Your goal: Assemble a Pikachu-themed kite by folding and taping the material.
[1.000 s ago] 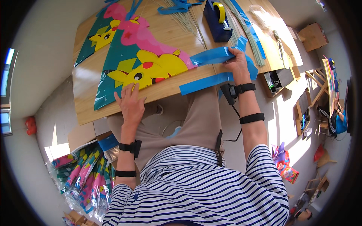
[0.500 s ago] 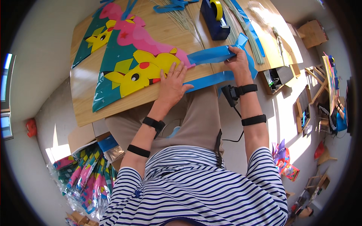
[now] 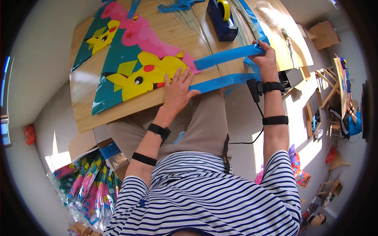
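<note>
A triangular kite (image 3: 118,65) lies on the wooden table in front of me, teal and pink with a yellow cartoon animal. My left hand (image 3: 179,88) rests on the kite near its right corner, fingers stretched out and holding nothing. From that corner two blue plastic streamers run right, an upper streamer (image 3: 228,56) and a lower streamer (image 3: 222,81). Out past the table's near edge, my right hand (image 3: 265,59) pinches the upper one and draws it fairly straight. The lower streamer's far end goes behind my right wrist.
Another kite (image 3: 88,55) lies at the far left. A dark blue tape dispenser (image 3: 221,25) with yellow tape stands at the back, beside thin pale rods (image 3: 189,25). Packaged kites (image 3: 88,185) fill a container at lower left. A person (image 3: 354,118) is at the far right.
My right hand has moved right and slightly up, drawing the blue streamers out longer and straighter. My left hand has stayed on the kite.
</note>
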`<action>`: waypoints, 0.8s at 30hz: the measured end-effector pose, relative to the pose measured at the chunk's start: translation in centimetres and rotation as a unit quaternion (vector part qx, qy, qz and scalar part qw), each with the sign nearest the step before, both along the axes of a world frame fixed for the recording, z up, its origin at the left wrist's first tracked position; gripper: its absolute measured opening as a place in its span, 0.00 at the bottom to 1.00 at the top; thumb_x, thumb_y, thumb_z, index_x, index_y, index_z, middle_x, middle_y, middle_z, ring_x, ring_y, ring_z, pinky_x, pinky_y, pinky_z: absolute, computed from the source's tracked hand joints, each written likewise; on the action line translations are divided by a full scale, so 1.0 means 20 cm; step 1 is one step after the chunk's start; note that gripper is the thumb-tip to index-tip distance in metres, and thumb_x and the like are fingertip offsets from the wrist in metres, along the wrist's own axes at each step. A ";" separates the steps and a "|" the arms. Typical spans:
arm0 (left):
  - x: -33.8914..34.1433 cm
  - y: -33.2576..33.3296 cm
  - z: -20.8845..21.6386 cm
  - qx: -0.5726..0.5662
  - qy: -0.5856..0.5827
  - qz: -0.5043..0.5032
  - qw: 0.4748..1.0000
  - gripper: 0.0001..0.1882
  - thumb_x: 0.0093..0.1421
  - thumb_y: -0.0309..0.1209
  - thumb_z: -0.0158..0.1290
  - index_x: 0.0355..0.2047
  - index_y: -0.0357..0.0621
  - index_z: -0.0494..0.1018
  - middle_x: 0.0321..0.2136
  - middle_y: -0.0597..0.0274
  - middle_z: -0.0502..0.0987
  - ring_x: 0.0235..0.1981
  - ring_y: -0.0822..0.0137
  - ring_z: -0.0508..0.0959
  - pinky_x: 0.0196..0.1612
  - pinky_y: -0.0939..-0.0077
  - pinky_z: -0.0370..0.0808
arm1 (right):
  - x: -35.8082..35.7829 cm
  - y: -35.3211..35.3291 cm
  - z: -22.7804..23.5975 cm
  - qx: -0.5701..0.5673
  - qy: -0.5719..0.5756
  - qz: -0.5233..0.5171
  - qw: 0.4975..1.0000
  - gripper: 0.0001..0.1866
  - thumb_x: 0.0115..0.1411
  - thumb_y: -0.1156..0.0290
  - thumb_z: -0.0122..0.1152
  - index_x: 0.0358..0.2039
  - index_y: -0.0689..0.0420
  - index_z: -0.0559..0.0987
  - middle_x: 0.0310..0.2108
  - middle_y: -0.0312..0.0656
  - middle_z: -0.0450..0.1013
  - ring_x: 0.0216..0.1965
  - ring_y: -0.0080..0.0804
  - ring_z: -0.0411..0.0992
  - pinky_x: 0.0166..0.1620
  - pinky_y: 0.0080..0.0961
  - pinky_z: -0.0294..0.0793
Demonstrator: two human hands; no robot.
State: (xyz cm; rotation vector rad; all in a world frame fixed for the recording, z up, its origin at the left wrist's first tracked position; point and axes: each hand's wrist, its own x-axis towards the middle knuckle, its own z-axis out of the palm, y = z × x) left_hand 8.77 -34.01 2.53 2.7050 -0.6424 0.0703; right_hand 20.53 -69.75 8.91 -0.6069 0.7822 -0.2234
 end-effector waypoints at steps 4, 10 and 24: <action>0.00 -0.01 0.01 -0.009 0.011 0.005 1.000 0.38 0.60 0.57 0.56 0.66 0.50 0.69 0.70 0.62 0.64 0.72 0.54 0.59 0.71 0.34 0.46 | 0.00 -0.03 0.08 0.074 -0.099 0.087 0.989 0.16 0.58 0.82 0.64 0.46 0.61 0.72 0.44 0.54 0.79 0.43 0.42 0.78 0.55 0.57 0.68; 0.01 0.00 0.01 -0.016 0.011 0.004 1.000 0.38 0.59 0.54 0.59 0.66 0.51 0.69 0.69 0.62 0.65 0.72 0.54 0.60 0.70 0.32 0.47 | -0.03 -0.03 0.13 0.082 -0.140 0.079 0.984 0.18 0.57 0.80 0.68 0.47 0.64 0.76 0.37 0.46 0.78 0.41 0.39 0.76 0.55 0.54 0.68; 0.00 0.00 0.06 -0.023 0.035 0.003 0.999 0.35 0.61 0.51 0.60 0.65 0.51 0.70 0.70 0.62 0.64 0.72 0.55 0.59 0.69 0.31 0.51 | -0.19 -0.98 0.67 -0.031 -0.166 -0.089 0.982 0.10 0.55 0.83 0.65 0.39 0.65 0.81 0.37 0.50 0.81 0.46 0.46 0.80 0.65 0.58 0.64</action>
